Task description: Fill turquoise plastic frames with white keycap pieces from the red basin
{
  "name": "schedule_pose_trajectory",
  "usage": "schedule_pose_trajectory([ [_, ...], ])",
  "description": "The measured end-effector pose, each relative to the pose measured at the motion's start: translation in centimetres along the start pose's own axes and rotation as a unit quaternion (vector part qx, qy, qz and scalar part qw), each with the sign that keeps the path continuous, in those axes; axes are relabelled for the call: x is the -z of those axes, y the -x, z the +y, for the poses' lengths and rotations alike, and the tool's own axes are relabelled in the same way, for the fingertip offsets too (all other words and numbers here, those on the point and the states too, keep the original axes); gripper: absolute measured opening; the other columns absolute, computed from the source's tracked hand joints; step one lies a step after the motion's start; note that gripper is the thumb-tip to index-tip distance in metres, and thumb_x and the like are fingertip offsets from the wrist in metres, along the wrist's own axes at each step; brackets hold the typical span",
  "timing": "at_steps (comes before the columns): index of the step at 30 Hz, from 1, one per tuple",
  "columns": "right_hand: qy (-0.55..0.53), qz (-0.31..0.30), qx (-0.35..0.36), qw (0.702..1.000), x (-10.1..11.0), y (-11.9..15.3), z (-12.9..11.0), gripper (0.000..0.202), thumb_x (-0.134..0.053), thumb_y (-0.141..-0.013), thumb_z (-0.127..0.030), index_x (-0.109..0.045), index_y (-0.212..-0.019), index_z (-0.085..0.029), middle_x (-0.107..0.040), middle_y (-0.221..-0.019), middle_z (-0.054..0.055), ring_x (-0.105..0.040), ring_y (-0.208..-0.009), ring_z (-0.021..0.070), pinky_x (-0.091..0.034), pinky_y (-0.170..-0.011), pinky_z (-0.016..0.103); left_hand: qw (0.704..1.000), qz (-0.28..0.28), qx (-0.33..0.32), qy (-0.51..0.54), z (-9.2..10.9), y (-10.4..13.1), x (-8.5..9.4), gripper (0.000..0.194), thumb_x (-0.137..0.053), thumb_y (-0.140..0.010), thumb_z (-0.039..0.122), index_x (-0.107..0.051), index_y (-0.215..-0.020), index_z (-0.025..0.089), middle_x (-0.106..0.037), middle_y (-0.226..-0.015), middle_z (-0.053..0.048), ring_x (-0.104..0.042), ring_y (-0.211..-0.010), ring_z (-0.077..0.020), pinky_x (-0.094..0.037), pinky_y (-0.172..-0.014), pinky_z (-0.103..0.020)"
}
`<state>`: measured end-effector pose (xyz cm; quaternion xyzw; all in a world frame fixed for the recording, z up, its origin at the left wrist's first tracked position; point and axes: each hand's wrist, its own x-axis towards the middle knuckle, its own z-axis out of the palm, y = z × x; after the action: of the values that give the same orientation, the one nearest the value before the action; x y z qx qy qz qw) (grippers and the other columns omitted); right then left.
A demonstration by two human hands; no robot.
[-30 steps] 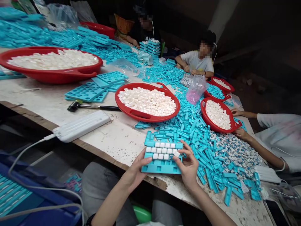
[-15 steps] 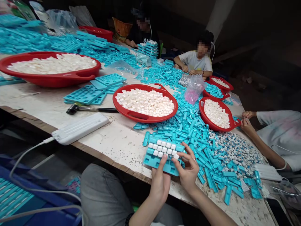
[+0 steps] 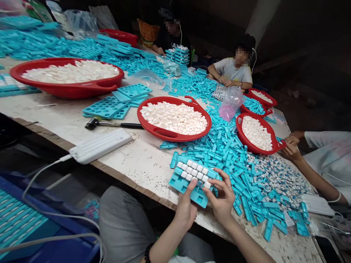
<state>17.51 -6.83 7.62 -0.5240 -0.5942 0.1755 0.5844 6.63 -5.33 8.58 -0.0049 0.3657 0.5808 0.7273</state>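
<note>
My left hand (image 3: pixel 187 209) is closed on the lower edge of a small turquoise plate with square openings (image 3: pixel 178 181), its thumb lying across the front. Several white keycaps (image 3: pixel 194 165) sit in rows on the plate's upper part, while the lower openings are bare. At the right end of the lowest row, my right hand (image 3: pixel 224 204) pinches a white keycap (image 3: pixel 207 184) between thumb and finger. Its other fingers reach round the plate's right edge. A dark fitting shows in the gap left of that keycap. Whether the pinched keycap is seated cannot be made out.
Red bowls of white keycaps stand ahead (image 3: pixel 175 137) and at left (image 3: pixel 68 89). Turquoise strips (image 3: pixel 233 160) and small switch-like parts (image 3: pixel 276 173) cover the right side. A hammer (image 3: pixel 117 125) and a power bank (image 3: pixel 101 146) lie left. Co-workers sit across and at right.
The plate has tilted, its right side lower, with both hands still on it. The pinched keycap stays near the end of the row. The whole view has shifted slightly.
</note>
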Motion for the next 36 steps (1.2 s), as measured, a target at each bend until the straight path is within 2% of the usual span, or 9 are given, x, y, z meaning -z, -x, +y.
schedule_pose_trajectory([
  [5,0.046,0.019,0.043,0.998,-0.1,-0.3,-0.5,0.01,-0.079,-0.083,-0.028,-0.077,-0.093,-0.025,-0.057,-0.131,0.01,-0.059,-0.121,0.0298,-0.053,-0.097,0.045,0.998,0.006,-0.046,-0.031,-0.2,0.1,-0.3,0.06,-0.084,-0.072,0.023,-0.06,-0.128,0.029,-0.069,-0.131,-0.001,-0.06,-0.128,-0.0233,-0.054,-0.101,-0.032],
  [10,0.065,0.007,0.074,0.995,0.0,-0.5,-0.7,0.011,-0.078,-0.084,-0.023,-0.078,-0.094,-0.028,-0.056,-0.126,0.008,-0.06,-0.115,0.0267,-0.053,-0.094,0.043,0.994,0.016,-0.081,-0.073,-0.5,0.2,-0.4,0.058,-0.085,-0.07,0.025,-0.063,-0.124,0.025,-0.073,-0.125,-0.004,-0.069,-0.115,-0.0252,-0.057,-0.093,-0.033],
  [16,0.088,-0.001,0.085,0.992,0.0,-0.4,-0.6,0.012,-0.079,-0.084,-0.026,-0.079,-0.096,-0.03,-0.056,-0.127,0.008,-0.057,-0.116,0.0281,-0.051,-0.094,0.045,0.992,0.012,-0.088,-0.091,-0.4,0.1,-0.4,0.057,-0.087,-0.068,0.029,-0.065,-0.12,0.024,-0.074,-0.122,-0.005,-0.07,-0.112,-0.0257,-0.057,-0.094,-0.035],
  [20,0.082,0.009,0.065,0.994,-0.2,-0.3,-0.5,0.011,-0.078,-0.084,-0.027,-0.078,-0.095,-0.029,-0.056,-0.126,0.008,-0.058,-0.115,0.0276,-0.051,-0.093,0.044,0.994,0.013,-0.063,-0.083,-0.4,0.0,-0.1,0.05,-0.09,-0.065,0.031,-0.069,-0.109,0.02,-0.076,-0.115,-0.005,-0.069,-0.113,-0.0259,-0.055,-0.095,-0.034],
  [26,0.051,0.043,-0.02,0.998,-0.2,-0.4,0.5,0.013,-0.078,-0.085,-0.032,-0.078,-0.095,-0.025,-0.059,-0.122,0.009,-0.061,-0.112,0.0274,-0.053,-0.087,0.04,0.996,0.001,-0.042,-0.077,-0.9,-0.2,0.7,0.035,-0.088,-0.069,0.036,-0.072,-0.094,0.018,-0.077,-0.108,-0.006,-0.063,-0.123,-0.0281,-0.051,-0.102,-0.036],
  [32,0.045,0.02,-0.014,0.999,-0.5,-0.4,0.6,0.014,-0.08,-0.083,-0.037,-0.079,-0.09,-0.024,-0.054,-0.128,0.01,-0.056,-0.122,0.0301,-0.053,-0.092,0.042,0.998,-0.004,-0.053,-0.039,-0.8,0.0,0.4,0.047,-0.087,-0.073,0.031,-0.068,-0.116,0.027,-0.072,-0.128,-0.003,-0.054,-0.135,-0.0243,-0.046,-0.111,-0.036],
  [36,0.061,0.014,-0.012,0.998,-0.7,-0.2,0.5,0.014,-0.079,-0.083,-0.037,-0.079,-0.089,-0.024,-0.052,-0.13,0.01,-0.055,-0.124,0.0303,-0.054,-0.09,0.041,0.998,0.001,-0.061,-0.027,-0.8,0.0,0.3,0.051,-0.087,-0.072,0.029,-0.068,-0.119,0.026,-0.07,-0.131,-0.004,-0.054,-0.135,-0.0258,-0.044,-0.113,-0.038],
])
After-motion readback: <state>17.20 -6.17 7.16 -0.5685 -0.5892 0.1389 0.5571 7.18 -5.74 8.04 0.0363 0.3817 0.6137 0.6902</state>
